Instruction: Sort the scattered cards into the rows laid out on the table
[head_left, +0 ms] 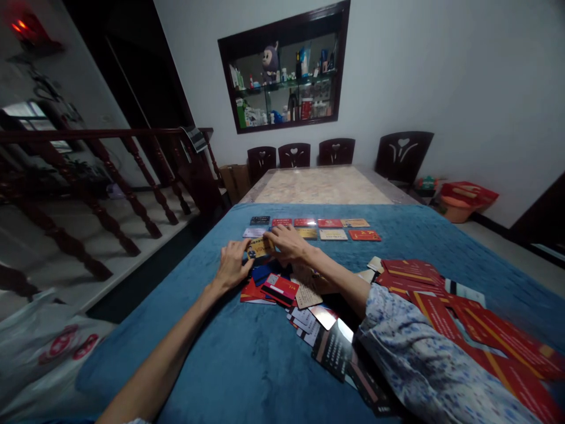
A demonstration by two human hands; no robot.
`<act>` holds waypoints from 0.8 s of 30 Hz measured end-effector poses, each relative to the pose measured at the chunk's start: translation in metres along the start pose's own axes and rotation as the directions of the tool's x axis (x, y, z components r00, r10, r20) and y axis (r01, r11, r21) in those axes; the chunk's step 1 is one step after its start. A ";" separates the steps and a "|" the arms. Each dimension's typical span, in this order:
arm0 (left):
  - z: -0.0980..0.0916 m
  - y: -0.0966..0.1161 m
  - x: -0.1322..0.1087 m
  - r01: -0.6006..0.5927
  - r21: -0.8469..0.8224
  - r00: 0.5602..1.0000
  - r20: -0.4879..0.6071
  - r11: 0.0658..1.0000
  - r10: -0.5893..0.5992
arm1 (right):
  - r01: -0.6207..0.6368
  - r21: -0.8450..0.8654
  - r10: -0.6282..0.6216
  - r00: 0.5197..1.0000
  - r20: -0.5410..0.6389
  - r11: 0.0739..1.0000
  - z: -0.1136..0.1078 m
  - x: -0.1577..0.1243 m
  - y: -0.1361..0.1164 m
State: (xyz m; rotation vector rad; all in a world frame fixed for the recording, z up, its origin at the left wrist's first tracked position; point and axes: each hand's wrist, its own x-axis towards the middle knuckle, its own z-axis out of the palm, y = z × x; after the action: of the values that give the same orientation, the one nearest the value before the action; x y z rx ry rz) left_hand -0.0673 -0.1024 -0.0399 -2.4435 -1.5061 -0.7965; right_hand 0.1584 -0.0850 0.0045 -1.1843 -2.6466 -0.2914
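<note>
Gold VIP card [261,247] sits between the two hands in the head view, at two o'clock from the left hand [233,262] and at nine o'clock from the right hand [289,242]. The left hand is partly closed, index finger and thumb pinching the card's near-left end. The right hand is curled with its fingertips on the opposite end, so both have hold of it; how firm that second grip is, I cannot tell. Nor can I tell whether the card's lower edge rests on the blue cloth [229,353] over the tabletop [313,185].

Two rows of laid-out cards [333,234] run from twelve round to two o'clock of it. The step in hand looks like placing this card under the left end of the nearer row; the next move seems to call for lining its edges up with that row, then letting go cleanly without nudging its neighbours.

A loose heap of cards [282,290] lies just beside it, from six to five o'clock. Large red cards [410,274] spread well apart at four o'clock, past the right forearm's patterned sleeve [406,330].
</note>
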 end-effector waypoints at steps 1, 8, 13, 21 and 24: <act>-0.002 0.003 0.001 -0.002 0.009 1.000 0.017 1.000 0.002 | -0.003 -0.002 0.003 1.000 0.014 1.000 -0.003 -0.002 0.001; -0.011 0.028 0.012 -0.066 0.051 0.994 0.093 0.996 0.061 | 0.000 -0.013 0.002 0.996 0.090 1.000 -0.017 -0.020 0.017; -0.011 0.039 0.020 -0.137 0.060 0.979 0.159 0.989 0.126 | -0.008 -0.028 0.011 0.995 0.100 1.000 -0.019 -0.031 0.029; -0.008 0.059 0.036 -0.185 0.057 0.957 0.236 0.981 0.167 | 0.006 -0.044 -0.001 0.993 0.118 0.999 -0.023 -0.049 0.049; -0.005 0.069 0.044 -0.197 0.050 0.950 0.257 0.979 0.178 | -0.004 -0.041 0.009 0.994 0.112 0.999 -0.025 -0.057 0.057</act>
State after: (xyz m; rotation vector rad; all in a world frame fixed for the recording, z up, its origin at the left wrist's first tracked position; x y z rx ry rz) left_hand 0.0060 -0.1033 -0.0034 -2.6597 -1.3207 -0.3996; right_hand 0.2415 -0.0944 0.0169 -1.2572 -2.7446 -0.2872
